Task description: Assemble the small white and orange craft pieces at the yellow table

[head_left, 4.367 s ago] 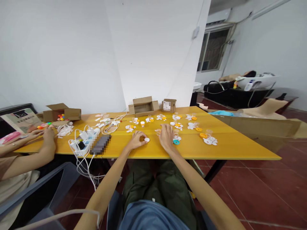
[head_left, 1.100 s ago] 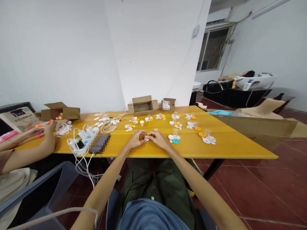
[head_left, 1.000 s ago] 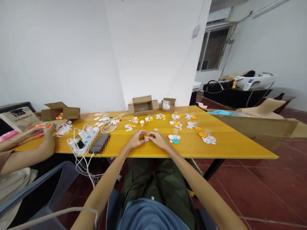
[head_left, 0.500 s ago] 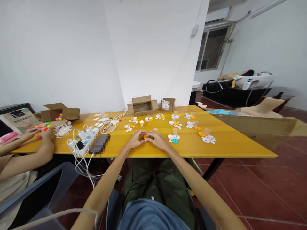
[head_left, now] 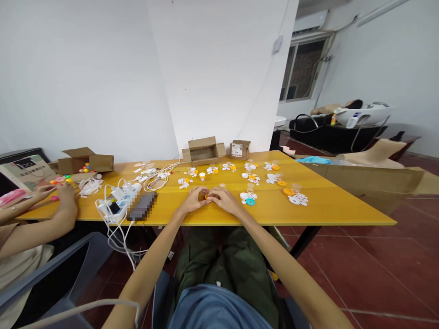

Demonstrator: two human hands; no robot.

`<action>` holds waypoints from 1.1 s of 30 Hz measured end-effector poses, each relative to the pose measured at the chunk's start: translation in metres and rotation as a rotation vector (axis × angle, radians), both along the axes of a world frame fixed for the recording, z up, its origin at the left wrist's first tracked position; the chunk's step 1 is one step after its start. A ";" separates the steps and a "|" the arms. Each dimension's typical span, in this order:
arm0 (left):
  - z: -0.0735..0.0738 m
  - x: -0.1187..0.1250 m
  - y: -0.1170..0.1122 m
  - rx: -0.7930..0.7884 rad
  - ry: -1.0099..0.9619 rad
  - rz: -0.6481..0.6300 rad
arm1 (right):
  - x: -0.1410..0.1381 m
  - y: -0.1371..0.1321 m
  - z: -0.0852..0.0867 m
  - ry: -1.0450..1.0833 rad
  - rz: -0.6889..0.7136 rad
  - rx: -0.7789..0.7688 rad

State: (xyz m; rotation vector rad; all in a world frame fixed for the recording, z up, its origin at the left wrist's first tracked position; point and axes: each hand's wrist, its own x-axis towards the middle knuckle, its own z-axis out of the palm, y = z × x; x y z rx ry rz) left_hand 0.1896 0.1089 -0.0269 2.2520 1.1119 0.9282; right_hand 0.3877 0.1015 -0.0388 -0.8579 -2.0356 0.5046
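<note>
Just above the near edge of the table, my left hand (head_left: 194,199) and my right hand (head_left: 222,198) meet with fingers curled around a small orange round part (head_left: 206,197). Most of that part is hidden by the fingers. A small clear cup (head_left: 222,185) lies just beyond my right hand. Farther back stands a white and orange capped piece (head_left: 202,176). To the right of my hands sit a teal ring (head_left: 250,201) and white discs (head_left: 243,195). An orange ring (head_left: 288,192) lies farther right, beside several white pieces (head_left: 298,199).
Two cardboard boxes, one open (head_left: 203,153) and one smaller (head_left: 240,149), stand against the wall. On the left are a power strip (head_left: 118,205) with cables and a blurred dark device (head_left: 142,205). A co-worker's arm (head_left: 65,208) rests on the table (head_left: 336,205) at far left.
My hands stay almost in place, with a slight shift of the fingers around the orange part. At far left, the co-worker's hands have moved slightly over the coloured pieces.
</note>
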 end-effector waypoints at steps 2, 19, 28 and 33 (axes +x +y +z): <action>0.000 0.000 0.000 0.005 -0.005 0.004 | 0.000 0.001 -0.001 -0.009 -0.004 -0.002; -0.003 -0.003 0.001 0.021 -0.015 0.021 | -0.001 0.006 -0.008 -0.068 -0.034 0.035; -0.002 -0.002 0.002 -0.001 -0.008 0.018 | 0.000 0.007 -0.008 -0.056 -0.016 0.023; -0.001 -0.001 0.001 -0.007 -0.015 0.019 | 0.001 0.008 -0.006 -0.052 0.005 0.010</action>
